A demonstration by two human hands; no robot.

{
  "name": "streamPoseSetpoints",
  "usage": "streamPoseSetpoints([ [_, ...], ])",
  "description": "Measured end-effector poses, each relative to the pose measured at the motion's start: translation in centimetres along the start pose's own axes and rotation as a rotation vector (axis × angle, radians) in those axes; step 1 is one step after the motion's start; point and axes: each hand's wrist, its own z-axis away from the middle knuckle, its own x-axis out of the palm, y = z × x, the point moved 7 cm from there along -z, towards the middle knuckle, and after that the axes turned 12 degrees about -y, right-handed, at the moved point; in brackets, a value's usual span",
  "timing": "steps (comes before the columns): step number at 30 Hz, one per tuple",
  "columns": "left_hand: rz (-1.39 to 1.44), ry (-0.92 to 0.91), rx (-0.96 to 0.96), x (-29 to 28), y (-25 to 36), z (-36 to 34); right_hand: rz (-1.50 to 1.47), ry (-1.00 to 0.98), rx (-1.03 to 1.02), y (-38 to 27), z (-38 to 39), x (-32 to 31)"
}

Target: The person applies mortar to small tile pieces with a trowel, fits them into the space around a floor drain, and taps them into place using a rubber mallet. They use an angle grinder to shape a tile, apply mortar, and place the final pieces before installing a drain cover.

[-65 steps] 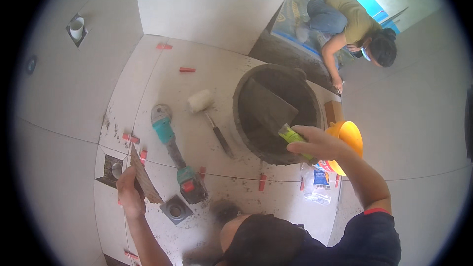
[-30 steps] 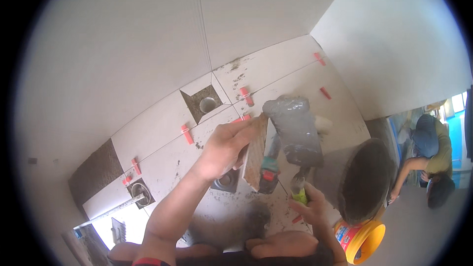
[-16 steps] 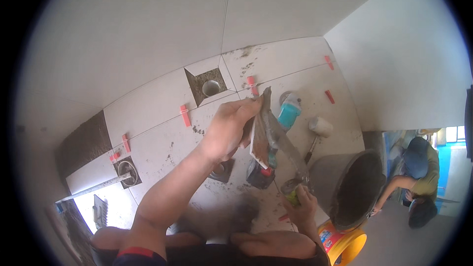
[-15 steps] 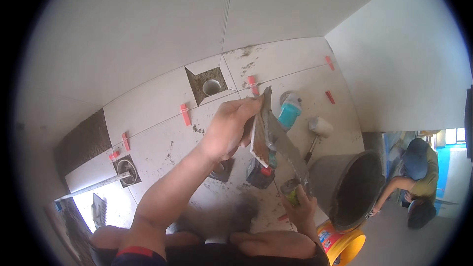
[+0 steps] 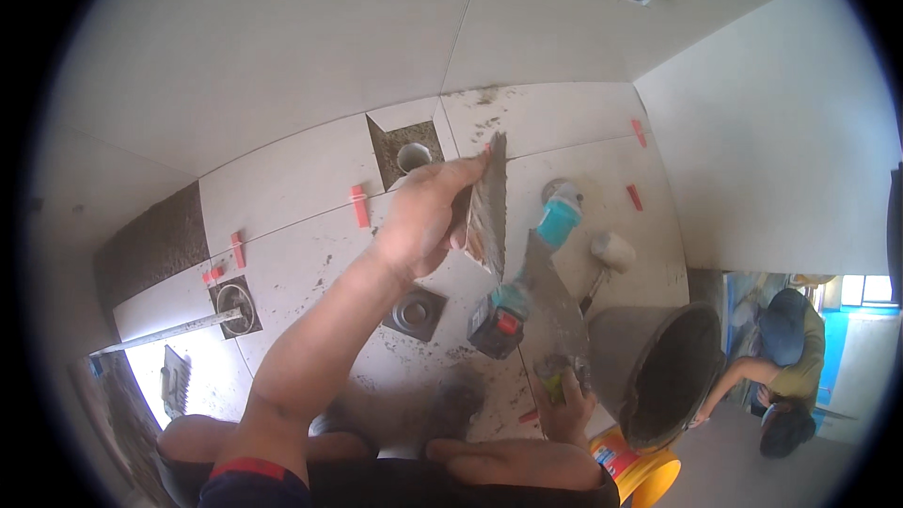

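Note:
My left hand (image 5: pixel 423 221) grips a small cut piece of tile (image 5: pixel 483 240) on edge, fingers behind it and thumb at its top. Grey mortar (image 5: pixel 493 198) coats the face turned to the right. In my right hand (image 5: pixel 569 409), low and to the right, is a trowel (image 5: pixel 555 301) with a green-and-dark handle; its smeared blade points up and away, apart from the tile. Past my left hand, a square cutout with a pipe opening (image 5: pixel 414 158) shows in the floor tiles. A teal cordless angle grinder (image 5: pixel 559 218) lies beyond the trowel, partly hidden by its blade.
A dark mortar bucket (image 5: pixel 616 357) stands right of the trowel, a yellow bucket (image 5: pixel 654 480) below it. A white-headed mallet (image 5: pixel 613 249), red levelling wedges (image 5: pixel 359 207), a drain (image 5: pixel 414 313) and a notched trowel (image 5: pixel 174 381) are around. Another person (image 5: pixel 795 357) crouches at right.
The trowel has come away from the tile piece, down and to the right. My left hand has turned the tile more edge-on and moved it slightly left. The view has shifted a little.

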Motion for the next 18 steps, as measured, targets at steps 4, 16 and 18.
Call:
streamPoseSetpoints([
  [4,-0.192,0.004,0.249,0.6,3.6,0.0,-0.107,-0.030,0.068,1.5,1.0,-0.2],
  [16,-0.706,0.184,0.407,1.5,6.9,1.9,-1.202,-0.572,0.351,-3.3,-3.0,-1.3],
  [18,-0.683,0.179,0.413,1.4,6.9,1.9,-1.211,-0.590,0.374,-3.0,-2.8,-0.6],
])
